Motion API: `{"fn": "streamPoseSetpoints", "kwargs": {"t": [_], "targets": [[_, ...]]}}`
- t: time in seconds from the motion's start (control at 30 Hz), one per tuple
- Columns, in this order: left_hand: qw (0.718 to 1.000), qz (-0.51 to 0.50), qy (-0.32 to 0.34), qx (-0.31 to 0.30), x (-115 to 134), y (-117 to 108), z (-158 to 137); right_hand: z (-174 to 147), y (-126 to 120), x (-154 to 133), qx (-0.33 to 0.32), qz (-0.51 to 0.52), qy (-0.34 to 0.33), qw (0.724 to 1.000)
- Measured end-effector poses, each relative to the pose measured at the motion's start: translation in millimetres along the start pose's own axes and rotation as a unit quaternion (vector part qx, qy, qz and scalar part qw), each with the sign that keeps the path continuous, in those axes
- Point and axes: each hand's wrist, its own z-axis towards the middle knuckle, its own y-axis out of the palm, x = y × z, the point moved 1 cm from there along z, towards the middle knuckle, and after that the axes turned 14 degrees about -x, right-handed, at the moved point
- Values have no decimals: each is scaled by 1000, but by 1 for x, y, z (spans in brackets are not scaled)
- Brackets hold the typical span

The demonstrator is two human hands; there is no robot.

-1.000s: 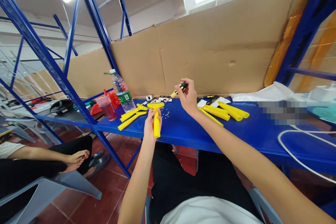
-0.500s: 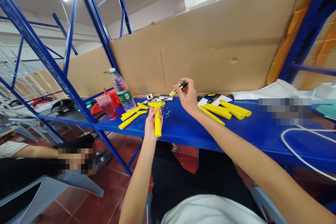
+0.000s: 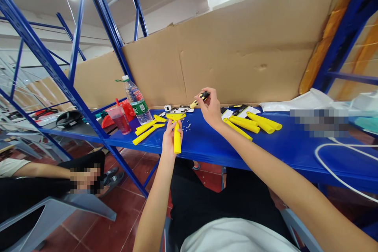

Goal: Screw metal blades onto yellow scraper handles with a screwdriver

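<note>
My left hand [image 3: 169,138] is closed around a yellow T-shaped scraper [image 3: 177,141], its wide head pointing away from me and its handle toward me. Held in my right hand [image 3: 212,110] is a screwdriver [image 3: 203,95] with a black and yellow handle, tilted down to the left. Its tip is too small to make out, but it points toward the scraper's head. Small screws [image 3: 187,126] lie scattered on the blue table just right of that head. Several more yellow pieces [image 3: 144,135] rest left of my left hand, and yellow tube handles [image 3: 262,123] lie right of my right wrist.
A water bottle [image 3: 138,102] and a cup of red drink [image 3: 119,118] stand at the left of the blue table [image 3: 206,147]. Behind is a cardboard wall [image 3: 230,55]. A white cable [image 3: 320,161] loops at the right. Another person's arm [image 3: 44,171] shows at lower left.
The view has shifted very slightly. Both hands keep their hold on the scraper and the screwdriver, in nearly the same places.
</note>
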Motion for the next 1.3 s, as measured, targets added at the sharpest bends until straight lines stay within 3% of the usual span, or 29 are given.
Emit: {"fn": "streamPoseSetpoints", "kwargs": {"t": [1.3], "targets": [[999, 29, 24, -29, -2, -10, 3, -9, 4, -22, -67, -117, -117, 984]]}}
